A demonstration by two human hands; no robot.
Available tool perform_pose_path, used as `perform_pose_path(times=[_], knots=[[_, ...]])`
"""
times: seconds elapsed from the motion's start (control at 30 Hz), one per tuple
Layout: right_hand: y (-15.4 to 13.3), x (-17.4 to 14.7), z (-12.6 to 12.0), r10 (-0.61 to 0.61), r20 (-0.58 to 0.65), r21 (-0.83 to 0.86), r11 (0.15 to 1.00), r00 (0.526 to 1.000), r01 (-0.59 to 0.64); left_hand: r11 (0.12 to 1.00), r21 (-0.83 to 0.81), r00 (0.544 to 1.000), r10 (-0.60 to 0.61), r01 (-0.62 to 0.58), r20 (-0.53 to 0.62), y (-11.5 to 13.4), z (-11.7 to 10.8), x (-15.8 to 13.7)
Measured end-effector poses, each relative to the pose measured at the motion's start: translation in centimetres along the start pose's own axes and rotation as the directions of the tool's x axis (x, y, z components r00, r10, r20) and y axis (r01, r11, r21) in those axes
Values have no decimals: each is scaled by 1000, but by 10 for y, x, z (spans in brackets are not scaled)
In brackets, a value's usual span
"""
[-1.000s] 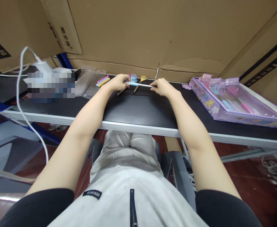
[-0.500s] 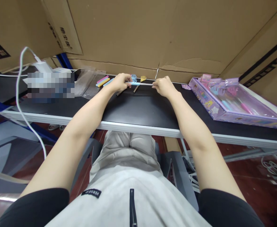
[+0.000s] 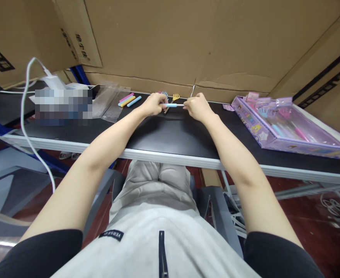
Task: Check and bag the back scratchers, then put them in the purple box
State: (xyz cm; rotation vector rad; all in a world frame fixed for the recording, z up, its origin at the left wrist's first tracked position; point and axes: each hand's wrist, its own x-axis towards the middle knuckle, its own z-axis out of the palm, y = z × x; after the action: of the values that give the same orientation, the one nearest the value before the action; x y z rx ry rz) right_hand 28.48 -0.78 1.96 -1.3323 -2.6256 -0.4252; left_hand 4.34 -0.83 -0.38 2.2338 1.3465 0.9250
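Between my hands, just above the far part of the tabletop, a light blue grip sleeve (image 3: 170, 105) sits on a thin rod (image 3: 180, 105). My left hand (image 3: 154, 104) is closed on the sleeve's left end. My right hand (image 3: 197, 107) pinches the rod at the other side; the rod's far end is hidden in its fingers. Behind them lie back scratchers with claw heads: a yellow one (image 3: 176, 96) and a blue one (image 3: 165, 94), with a bit of pink beside it. Left of my left hand are loose sleeves, including a blue one (image 3: 134, 101) and a yellow one (image 3: 128, 101).
Clear plastic bags (image 3: 107, 102) lie at the left, near a white charger (image 3: 54, 82) with its cable. A purple display box (image 3: 262, 131) with back scratchers inside stands at the right. Cardboard (image 3: 158, 42) walls the back of the black table (image 3: 170, 135).
My hands have come closer together, and less rod shows between them. The blue sleeve has shifted right, and my left hand uncovers more of the loose blue sleeve.
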Motion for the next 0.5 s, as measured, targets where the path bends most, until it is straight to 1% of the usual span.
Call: perform_pose_path(times=[0.2,0.4,0.5], knots=[[-6,0,-4,-7,-13,3,1000,1000,7,1000,-22,1000,-1,2,13,-1,4,1],[-10,0,-4,-21,-7,-1,1000,1000,21,1000,4,1000,-10,10,8,3,5,-1],[-11,0,-3,-33,-11,-3,999,999,33,1000,4,1000,7,-7,9,2,6,-2]])
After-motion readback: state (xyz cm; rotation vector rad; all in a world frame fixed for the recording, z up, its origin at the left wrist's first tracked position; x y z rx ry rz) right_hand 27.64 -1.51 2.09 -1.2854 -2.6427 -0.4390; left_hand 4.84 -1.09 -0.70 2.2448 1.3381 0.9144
